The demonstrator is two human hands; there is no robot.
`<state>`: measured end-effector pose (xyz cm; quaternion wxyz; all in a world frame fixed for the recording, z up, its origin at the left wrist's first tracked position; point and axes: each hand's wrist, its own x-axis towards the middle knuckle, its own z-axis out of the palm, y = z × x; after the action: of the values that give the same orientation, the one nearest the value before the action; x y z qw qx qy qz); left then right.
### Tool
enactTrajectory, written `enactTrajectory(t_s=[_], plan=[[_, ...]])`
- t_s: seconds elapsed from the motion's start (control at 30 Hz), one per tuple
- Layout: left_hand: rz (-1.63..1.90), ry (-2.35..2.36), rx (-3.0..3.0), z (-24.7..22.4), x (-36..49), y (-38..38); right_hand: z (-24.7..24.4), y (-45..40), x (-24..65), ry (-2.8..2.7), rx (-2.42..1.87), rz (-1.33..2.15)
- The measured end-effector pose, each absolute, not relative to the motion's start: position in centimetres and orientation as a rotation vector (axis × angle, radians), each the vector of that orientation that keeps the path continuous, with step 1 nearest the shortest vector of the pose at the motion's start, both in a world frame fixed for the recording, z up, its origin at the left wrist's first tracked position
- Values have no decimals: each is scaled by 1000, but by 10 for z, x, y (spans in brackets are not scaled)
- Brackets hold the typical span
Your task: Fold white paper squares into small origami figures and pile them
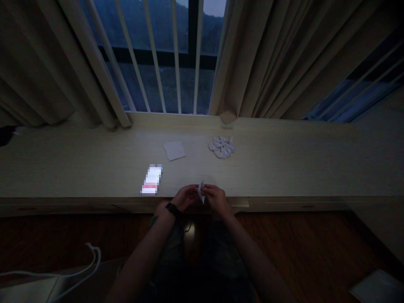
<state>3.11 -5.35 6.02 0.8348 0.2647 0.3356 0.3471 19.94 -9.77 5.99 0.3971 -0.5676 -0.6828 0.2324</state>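
Note:
Between my two hands, at the front edge of the pale tabletop (268, 168), is a small folded piece of white paper (201, 192) with pointed ends. My left hand (185, 197), with a dark watch on its wrist, pinches it from the left. From the right, the fingers of my right hand (217, 198) are closed on it too. Farther back lies a small stack of square white paper sheets (174, 150). To the right of the stack is a heap of several small folded paper pieces (221, 147).
A phone with a lit, blurred screen (152, 179) lies left of my hands. Curtains (252, 59) and a barred window (164, 59) stand behind the tabletop. A white cable (96, 256) hangs low on the left. At the lower right lies a pale flat object (378, 286).

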Motion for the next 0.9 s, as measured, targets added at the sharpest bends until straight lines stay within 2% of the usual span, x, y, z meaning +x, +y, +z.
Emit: enactTrajectory(t_s=[0.9], plan=[[736, 794, 797, 46, 30, -54, 56, -98, 201, -1809, -1477, 498]])
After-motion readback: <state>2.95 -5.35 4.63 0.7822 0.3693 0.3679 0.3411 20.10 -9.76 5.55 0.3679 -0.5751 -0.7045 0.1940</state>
